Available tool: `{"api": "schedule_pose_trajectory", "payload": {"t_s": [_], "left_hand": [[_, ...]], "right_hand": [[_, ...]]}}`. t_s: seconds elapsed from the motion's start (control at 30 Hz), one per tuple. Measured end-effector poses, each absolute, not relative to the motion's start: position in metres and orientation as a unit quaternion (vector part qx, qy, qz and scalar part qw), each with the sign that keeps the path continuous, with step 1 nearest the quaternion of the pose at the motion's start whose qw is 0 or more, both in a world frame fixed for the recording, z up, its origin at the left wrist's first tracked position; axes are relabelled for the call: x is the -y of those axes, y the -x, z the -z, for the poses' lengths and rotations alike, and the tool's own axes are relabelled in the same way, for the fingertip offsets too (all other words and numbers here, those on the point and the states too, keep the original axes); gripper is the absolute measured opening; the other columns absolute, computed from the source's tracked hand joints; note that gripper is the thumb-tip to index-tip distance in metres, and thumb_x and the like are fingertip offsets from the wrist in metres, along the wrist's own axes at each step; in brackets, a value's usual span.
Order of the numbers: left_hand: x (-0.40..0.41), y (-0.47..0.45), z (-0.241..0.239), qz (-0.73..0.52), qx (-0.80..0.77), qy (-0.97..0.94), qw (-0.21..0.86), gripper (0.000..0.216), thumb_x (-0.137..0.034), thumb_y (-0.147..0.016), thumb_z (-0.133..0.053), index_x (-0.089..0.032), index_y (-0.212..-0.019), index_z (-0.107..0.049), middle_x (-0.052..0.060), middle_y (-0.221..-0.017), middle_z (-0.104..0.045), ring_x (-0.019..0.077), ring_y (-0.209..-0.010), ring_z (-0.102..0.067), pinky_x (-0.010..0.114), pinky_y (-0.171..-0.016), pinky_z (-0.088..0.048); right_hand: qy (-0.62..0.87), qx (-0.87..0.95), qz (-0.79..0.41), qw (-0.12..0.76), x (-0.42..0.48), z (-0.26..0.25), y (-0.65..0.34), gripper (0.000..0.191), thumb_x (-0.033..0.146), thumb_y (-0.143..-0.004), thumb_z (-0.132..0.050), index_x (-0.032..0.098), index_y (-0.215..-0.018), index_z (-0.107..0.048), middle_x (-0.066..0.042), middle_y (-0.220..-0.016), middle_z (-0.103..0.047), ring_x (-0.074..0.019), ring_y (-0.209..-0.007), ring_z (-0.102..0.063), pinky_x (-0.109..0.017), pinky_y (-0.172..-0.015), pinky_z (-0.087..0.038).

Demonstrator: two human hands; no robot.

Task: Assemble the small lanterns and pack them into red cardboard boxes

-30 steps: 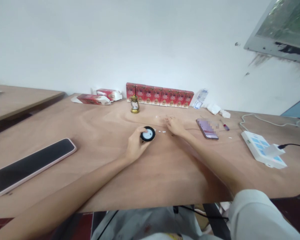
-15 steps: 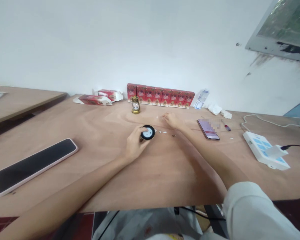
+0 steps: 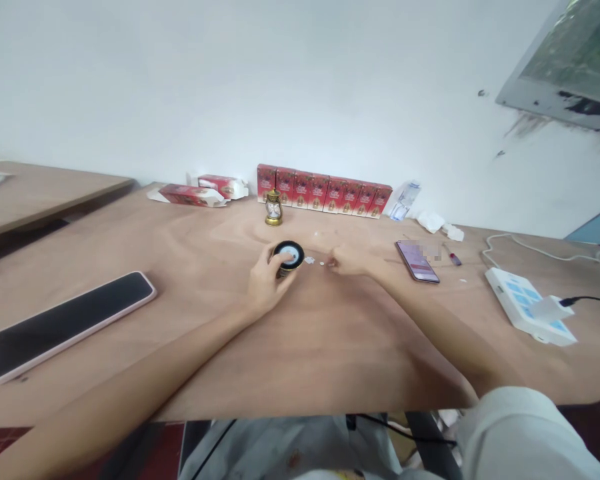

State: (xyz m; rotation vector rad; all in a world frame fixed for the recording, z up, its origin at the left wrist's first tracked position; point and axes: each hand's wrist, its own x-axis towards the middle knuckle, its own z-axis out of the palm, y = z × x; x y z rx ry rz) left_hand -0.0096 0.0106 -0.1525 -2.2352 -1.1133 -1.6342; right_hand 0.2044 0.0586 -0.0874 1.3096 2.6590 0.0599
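Note:
My left hand (image 3: 266,281) is closed around a small lantern (image 3: 282,272), tilted so that its round base faces up. The base shows a black rim and a pale disc, on which my thumb lies. Right of it, my right hand (image 3: 349,260) rests low over the table with fingers drawn together at the tips; what they pinch, if anything, is hidden. Between the hands lie a small white scrap (image 3: 309,260) and a tiny pale round piece (image 3: 322,263). A second, brass-coloured lantern (image 3: 274,209) stands upright behind my left hand.
Several red boxes (image 3: 319,193) stand in a row by the wall; opened red boxes (image 3: 193,195) lie left. A phone (image 3: 417,261), a screwdriver (image 3: 454,257), crumpled tissue (image 3: 431,221) and a power strip (image 3: 525,303) lie right. A pink-edged phone (image 3: 67,323) lies left.
My right hand has come back toward me, its fingertips now down by the small white pieces, covering one. My left hand has shifted slightly left and up with the lantern.

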Motion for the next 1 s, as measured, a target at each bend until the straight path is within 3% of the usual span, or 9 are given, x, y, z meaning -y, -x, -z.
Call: {"api": "schedule_pose_trajectory", "payload": {"t_s": [0.13, 0.3, 0.53, 0.7, 1.0], "left_hand": [[-0.011, 0.010, 0.153, 0.541, 0.354, 0.756, 0.102, 0.019, -0.022, -0.080, -0.061, -0.020, -0.097, -0.055, 0.009, -0.111, -0.055, 0.0163, -0.093, -0.062, 0.026, -0.077, -0.052], [-0.010, 0.011, 0.153, 0.530, 0.360, 0.760, 0.109, 0.016, -0.024, -0.081, -0.061, -0.021, -0.096, -0.057, 0.010, -0.113, -0.056, 0.0176, -0.097, -0.062, 0.028, -0.080, -0.053], [-0.010, 0.012, 0.157, 0.498, 0.322, 0.793, 0.140, 0.017, -0.026, -0.082, -0.059, -0.023, -0.098, -0.062, 0.010, -0.117, -0.056, 0.0189, -0.101, -0.062, 0.030, -0.083, -0.056], [-0.010, 0.013, 0.157, 0.497, 0.297, 0.801, 0.153, 0.018, -0.024, -0.082, -0.060, -0.024, -0.100, -0.064, 0.010, -0.118, -0.056, 0.0179, -0.100, -0.063, 0.025, -0.078, -0.057], [-0.005, 0.008, 0.162, 0.519, 0.337, 0.767, 0.167, 0.013, -0.030, -0.079, -0.064, -0.023, -0.090, -0.067, 0.008, -0.109, -0.062, 0.0152, -0.086, -0.066, 0.023, -0.072, -0.056]], "right_hand": [[-0.435, -0.894, -0.052, 0.097, -0.048, 0.102, -0.201, 0.029, 0.011, -0.082, -0.043, 0.008, -0.092, -0.070, -0.018, -0.096, -0.070, -0.0223, -0.087, -0.065, -0.027, -0.074, -0.044], [-0.441, -0.889, -0.087, 0.091, -0.048, 0.112, -0.197, 0.031, 0.007, -0.085, -0.039, 0.005, -0.093, -0.069, -0.022, -0.097, -0.069, -0.0259, -0.092, -0.065, -0.031, -0.078, -0.045], [-0.454, -0.881, -0.103, 0.087, -0.041, 0.118, -0.198, 0.029, 0.010, -0.089, -0.039, 0.007, -0.098, -0.066, -0.020, -0.093, -0.068, -0.0238, -0.092, -0.064, -0.029, -0.076, -0.045], [-0.466, -0.876, -0.095, 0.085, -0.040, 0.121, -0.198, 0.027, 0.009, -0.088, -0.041, 0.008, -0.098, -0.066, -0.018, -0.091, -0.068, -0.0219, -0.091, -0.064, -0.027, -0.076, -0.043], [-0.480, -0.869, -0.070, 0.098, -0.043, 0.112, -0.196, 0.031, -0.001, -0.080, -0.041, 0.011, -0.092, -0.067, -0.015, -0.087, -0.069, -0.0223, -0.084, -0.066, -0.026, -0.066, -0.042]]}}
